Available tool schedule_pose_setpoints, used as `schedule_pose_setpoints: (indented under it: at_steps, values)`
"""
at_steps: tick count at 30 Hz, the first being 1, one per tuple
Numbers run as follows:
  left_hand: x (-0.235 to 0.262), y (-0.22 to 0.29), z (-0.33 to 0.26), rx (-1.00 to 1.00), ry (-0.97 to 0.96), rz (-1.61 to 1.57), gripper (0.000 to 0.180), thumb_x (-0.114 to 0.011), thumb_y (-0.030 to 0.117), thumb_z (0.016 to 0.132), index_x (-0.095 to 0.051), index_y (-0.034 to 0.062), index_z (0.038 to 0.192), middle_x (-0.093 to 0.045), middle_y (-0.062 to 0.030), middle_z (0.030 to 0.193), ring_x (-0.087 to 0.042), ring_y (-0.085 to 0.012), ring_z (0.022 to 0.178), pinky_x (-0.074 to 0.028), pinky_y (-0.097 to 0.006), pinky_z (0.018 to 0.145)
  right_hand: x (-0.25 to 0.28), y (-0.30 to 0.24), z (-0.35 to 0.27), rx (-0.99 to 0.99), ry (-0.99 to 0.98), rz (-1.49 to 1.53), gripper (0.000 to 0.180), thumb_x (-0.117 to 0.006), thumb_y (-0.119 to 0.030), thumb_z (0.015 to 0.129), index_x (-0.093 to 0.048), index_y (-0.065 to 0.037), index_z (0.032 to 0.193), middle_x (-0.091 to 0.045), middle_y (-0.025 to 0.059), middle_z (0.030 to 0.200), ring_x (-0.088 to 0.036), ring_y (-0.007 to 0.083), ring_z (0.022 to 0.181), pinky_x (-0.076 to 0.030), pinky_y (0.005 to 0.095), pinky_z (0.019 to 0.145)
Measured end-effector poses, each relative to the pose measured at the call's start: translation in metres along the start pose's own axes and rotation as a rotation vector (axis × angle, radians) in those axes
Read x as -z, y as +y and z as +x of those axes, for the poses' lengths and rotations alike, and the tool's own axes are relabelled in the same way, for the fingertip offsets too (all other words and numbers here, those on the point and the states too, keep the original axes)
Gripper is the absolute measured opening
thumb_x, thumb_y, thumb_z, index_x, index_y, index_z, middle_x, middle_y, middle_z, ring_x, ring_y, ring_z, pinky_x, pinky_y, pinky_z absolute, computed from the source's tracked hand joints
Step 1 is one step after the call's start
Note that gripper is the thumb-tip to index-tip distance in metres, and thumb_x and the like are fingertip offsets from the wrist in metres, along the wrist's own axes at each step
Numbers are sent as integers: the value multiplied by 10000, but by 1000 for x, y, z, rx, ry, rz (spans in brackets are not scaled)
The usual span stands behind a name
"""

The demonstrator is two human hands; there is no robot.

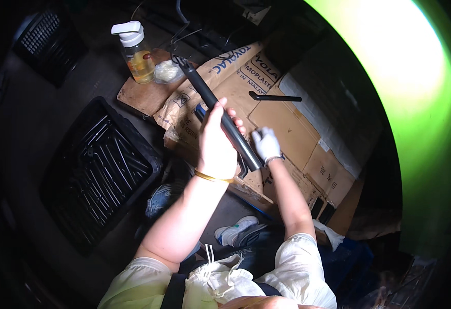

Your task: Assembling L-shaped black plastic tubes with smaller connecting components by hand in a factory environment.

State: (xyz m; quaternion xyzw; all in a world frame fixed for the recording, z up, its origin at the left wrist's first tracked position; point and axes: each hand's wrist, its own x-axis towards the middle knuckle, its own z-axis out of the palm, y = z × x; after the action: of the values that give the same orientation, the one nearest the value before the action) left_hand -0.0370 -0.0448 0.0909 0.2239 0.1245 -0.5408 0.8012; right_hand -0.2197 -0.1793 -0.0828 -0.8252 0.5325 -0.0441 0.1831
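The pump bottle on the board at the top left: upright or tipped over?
Upright. The pump bottle stands on its base on the wooden board, white pump head on top, yellowish liquid settled in its lower part.

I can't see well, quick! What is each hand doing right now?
Left hand: closed around a long dark metal tube.
Right hand, in a white glove: beside the tube's lower end; grip cannot be told.
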Motion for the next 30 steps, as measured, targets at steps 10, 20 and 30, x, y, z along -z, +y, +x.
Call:
schedule_pose_setpoints:
  at_steps: [10,20,30]
  values:
    - [9,-66,-39,166,-13,161,214,-552,207,992,-584,64,1148,-572,-24,867,-556,-132,748,-464,-274,672,9,-15,120,-79,59,-214,491,-462,-118,915,-423,-114,1405,-343,119,1524,-621,363,1111,-512,470,916]
    - [6,-81,-45,350,-70,192,263,-533,217,1007,-548,56,1213,-560,-20,859,-551,-114,702,-460,-258,645,21,-1,93,-99,-190,-411,306,-478,-167,927,-565,-70,1203,-553,214,1214,-660,378,990,-540,481,815]
    - [-2,-82,-42,317,-246,297,385,-412,358,1049,-569,44,1207,-568,-21,803,-536,-93,620,-473,-230,563,9,31,-19,-224,1466,-2868,758,-237,-632,923,-591,-6,680,-640,299,701,-589,401,458,-462,540,384]
